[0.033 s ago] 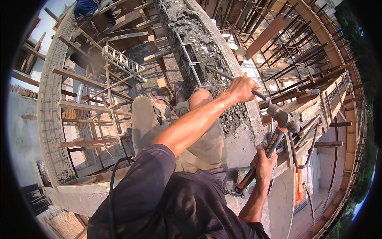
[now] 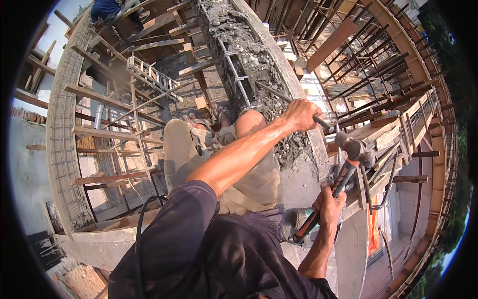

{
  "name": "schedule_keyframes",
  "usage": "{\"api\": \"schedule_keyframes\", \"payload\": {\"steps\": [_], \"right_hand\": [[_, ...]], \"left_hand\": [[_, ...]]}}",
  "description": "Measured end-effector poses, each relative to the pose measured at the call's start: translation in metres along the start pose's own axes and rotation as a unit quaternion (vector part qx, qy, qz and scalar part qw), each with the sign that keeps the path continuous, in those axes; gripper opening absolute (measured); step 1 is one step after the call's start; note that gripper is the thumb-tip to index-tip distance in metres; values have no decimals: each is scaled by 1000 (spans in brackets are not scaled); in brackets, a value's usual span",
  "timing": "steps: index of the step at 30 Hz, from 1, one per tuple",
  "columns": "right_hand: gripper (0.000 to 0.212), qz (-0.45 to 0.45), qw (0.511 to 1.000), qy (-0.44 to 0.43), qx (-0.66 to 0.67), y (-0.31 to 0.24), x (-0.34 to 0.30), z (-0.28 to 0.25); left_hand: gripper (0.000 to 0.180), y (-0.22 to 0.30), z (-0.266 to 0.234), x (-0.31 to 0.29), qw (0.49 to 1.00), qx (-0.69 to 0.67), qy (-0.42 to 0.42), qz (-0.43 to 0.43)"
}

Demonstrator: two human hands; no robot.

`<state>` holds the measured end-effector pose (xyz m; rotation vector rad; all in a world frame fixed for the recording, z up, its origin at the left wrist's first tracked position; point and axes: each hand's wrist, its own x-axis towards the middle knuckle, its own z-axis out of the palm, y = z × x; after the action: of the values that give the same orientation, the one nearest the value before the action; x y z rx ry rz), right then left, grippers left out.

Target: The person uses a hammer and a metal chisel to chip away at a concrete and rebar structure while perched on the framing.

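My left hand (image 2: 301,114) is closed around a steel chisel (image 2: 272,91). The chisel's far end rests at the broken concrete of a beam (image 2: 261,60), and its other end sticks out past my fist. My right hand (image 2: 329,202) grips a hammer (image 2: 344,175) by its black and orange handle. The hammer's dark metal head (image 2: 355,150) is just beside the chisel's struck end, with a small gap between them. Steel rebar (image 2: 236,72) lies exposed along the chipped channel in the beam. My knees are bent beside the beam.
A teal tool (image 2: 301,218), partly hidden, lies beneath the hammer handle. A black cable (image 2: 141,224) runs along my left side. Timber props (image 2: 107,133) and a ladder (image 2: 149,77) stand below on the left, with steel bars at right. Another person (image 2: 105,11) is at the upper left.
Very little differs. The chisel's struck end sits slightly lower, and the hammer stays almost where it was.
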<state>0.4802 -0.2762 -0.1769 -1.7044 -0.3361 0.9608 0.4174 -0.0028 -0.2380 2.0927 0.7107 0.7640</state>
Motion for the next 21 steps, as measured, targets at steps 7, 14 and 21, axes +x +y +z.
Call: {"api": "schedule_keyframes", "payload": {"steps": [7, 14, 21], "right_hand": [[28, 128, 989, 70, -28, 43, 6, -28], [32, 205, 971, 83, -94, 121, 13, -30], [28, 150, 969, 59, -185, 162, 29, -27]], "left_hand": [[32, -11, 24, 30, 997, 11, -9, 77], [21, 67, 12, 56, 974, -55, 179, 127], [54, 73, -110, 97, 860, -196, 416, 223]]}}
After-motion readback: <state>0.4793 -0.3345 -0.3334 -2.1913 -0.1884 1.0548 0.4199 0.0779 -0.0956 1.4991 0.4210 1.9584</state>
